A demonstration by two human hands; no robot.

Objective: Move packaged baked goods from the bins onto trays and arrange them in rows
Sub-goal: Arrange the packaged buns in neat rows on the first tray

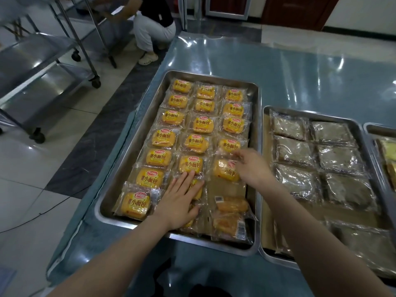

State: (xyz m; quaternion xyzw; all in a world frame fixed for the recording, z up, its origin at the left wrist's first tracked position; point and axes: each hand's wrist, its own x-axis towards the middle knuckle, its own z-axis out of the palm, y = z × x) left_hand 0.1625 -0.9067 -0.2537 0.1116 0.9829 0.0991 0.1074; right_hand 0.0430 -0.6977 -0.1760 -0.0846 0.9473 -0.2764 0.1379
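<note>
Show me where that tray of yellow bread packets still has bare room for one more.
One bare patch of liner in the right column of the tray, between the packet at the right hand and the flipped packets at the near end. Everywhere else is packed; the left hand lies flat on the middle column.

Dim, bluish; glare streaks on table film (pixel 278 67); wide-angle edge bending

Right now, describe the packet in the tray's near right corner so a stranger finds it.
Take the steel tray of yellow bread packets, left of the brown packets. In its near right corner lies a packet showing no yellow label, its barcode at the right end.
</note>
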